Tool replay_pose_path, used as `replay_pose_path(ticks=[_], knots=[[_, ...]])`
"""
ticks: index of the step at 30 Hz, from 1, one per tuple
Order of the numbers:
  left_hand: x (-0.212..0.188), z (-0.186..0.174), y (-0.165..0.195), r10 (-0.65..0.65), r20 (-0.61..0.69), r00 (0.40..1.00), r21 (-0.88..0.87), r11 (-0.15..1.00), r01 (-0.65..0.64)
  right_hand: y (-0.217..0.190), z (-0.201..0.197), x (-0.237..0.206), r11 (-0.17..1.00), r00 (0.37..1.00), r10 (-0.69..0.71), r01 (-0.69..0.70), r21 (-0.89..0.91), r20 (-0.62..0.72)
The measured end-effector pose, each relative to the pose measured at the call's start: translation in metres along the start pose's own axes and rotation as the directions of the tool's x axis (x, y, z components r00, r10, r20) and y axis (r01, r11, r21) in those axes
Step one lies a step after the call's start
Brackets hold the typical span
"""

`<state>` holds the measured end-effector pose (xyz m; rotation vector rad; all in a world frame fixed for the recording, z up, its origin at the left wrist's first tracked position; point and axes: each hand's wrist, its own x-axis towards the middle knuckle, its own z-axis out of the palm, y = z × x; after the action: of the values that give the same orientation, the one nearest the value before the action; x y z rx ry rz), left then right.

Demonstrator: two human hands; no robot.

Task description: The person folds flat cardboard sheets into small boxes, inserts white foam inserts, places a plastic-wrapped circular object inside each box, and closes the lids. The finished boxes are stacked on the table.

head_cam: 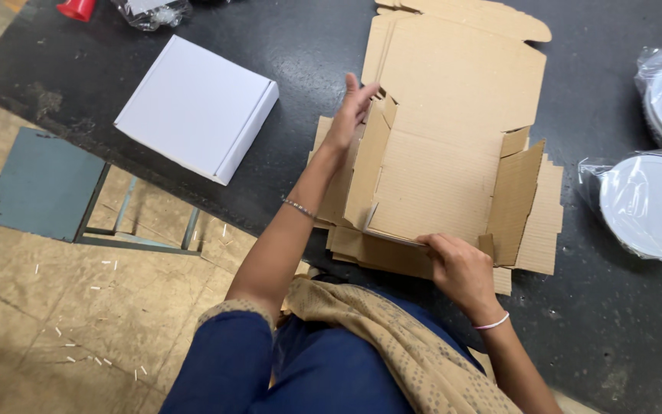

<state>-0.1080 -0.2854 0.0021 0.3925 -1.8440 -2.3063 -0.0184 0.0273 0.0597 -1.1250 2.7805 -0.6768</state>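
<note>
Between the hands stands a half-folded cardboard box [430, 184], left hand [350, 111] flat against its side flap, right hand [461, 268] pinching its near edge

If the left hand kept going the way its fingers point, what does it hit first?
The left hand points up the table, along the raised left flap. Next in line is probably the flat cardboard lid panel, then the bare black table; depth is unclear.
</note>
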Motion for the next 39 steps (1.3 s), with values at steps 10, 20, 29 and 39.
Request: replay_pose_path(ticks=[10,20,29,39], knots=[[0.024,0.028,0.001,-0.054,0.112,0.992,0.333,0.943,0.013,0.001,-0.001,-0.003,0.998,0.999,-0.036,0.038,0.041,-0.037],[-0.012,0.04,-0.004,0.147,-0.114,0.983,0.016,0.989,-0.146,0.0,-0.001,-0.01,0.997,0.998,-0.045,0.047,0.056,-0.047],[-0.081,0.011,-0.027,-0.019,-0.149,0.989,-0.345,0.938,-0.034,-0.003,-0.038,-0.033,0.982,0.94,-0.111,0.054,0.181,0.322],[-0.099,0.016,-0.017,-0.001,-0.167,0.986,-0.428,0.901,-0.072,0.01,-0.068,-0.01,0.857,0.995,0.098,-0.098,0.506,0.028]])
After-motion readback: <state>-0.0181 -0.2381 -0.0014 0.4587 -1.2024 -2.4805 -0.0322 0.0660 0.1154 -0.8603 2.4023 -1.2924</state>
